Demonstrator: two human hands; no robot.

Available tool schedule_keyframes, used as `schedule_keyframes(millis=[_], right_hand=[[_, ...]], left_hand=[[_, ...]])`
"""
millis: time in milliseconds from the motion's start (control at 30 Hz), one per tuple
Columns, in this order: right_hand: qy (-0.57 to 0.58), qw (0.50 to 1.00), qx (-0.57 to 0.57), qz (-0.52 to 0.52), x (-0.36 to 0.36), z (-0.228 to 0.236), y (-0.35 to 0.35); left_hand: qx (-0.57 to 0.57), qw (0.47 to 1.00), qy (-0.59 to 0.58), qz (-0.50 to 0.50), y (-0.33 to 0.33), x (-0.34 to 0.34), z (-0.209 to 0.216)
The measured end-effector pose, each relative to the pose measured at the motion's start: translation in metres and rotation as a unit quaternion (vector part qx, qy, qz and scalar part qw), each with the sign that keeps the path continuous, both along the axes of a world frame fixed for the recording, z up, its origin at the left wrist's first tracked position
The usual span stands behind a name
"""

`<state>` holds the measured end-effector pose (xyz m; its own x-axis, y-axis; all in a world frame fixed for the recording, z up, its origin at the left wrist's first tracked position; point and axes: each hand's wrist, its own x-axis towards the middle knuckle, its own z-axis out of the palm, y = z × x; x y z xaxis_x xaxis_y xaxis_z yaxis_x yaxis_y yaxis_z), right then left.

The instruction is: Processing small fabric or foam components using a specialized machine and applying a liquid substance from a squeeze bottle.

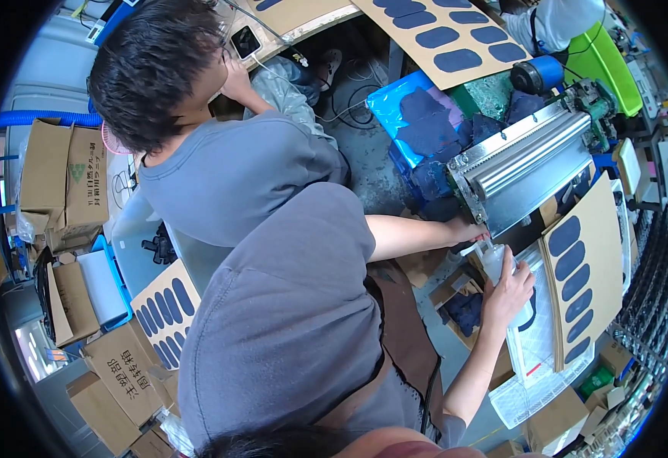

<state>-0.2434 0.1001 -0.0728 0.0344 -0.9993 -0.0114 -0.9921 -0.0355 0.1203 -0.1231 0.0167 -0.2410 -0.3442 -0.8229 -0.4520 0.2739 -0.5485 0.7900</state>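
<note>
My right hand [508, 294] is wrapped round a whitish translucent bottle [493, 261] with a narrow spout, tilted toward the roller machine. Just beyond the spout, my left hand [467, 230] sits at the lower left corner of the machine [529, 172], its fingers bent together. What those fingers hold is too small to make out. The machine has a shiny metal roller [532, 156] above a smooth metal plate. Beside my right hand lies a stack of tan boards [605, 252] bearing dark blue oval pieces.
A co-worker in a grey shirt [235, 164] sits close on the left. Dark scraps [429, 126] fill a blue-lined bin behind the machine. More tan boards with ovals [445, 46] lie at the top. Cardboard boxes [82, 179] stand at left; a green tub [605, 65] is far right.
</note>
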Motion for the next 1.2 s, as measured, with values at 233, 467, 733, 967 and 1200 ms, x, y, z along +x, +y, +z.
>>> schedule_keyframes(millis=[233,467,733,967,1200], right_hand=[[-0.005,1.0,-0.002,0.0,0.002,0.004,-0.004],[0.003,1.0,-0.002,-0.004,-0.001,0.004,-0.004],[0.0,0.998,-0.049,0.031,-0.013,-0.009,-0.003],[0.041,0.996,-0.073,0.02,-0.003,0.0,-0.007],[-0.031,0.999,-0.026,-0.032,-0.008,-0.005,-0.003]], left_hand=[[0.034,0.998,0.047,0.019,-0.003,-0.013,-0.05],[0.109,0.993,0.044,-0.026,-0.002,-0.011,-0.033],[0.068,0.995,0.067,-0.036,-0.007,0.014,0.009],[0.061,0.994,0.04,-0.081,-0.01,0.018,0.017],[0.035,0.998,-0.019,-0.045,-0.009,0.019,0.029]])
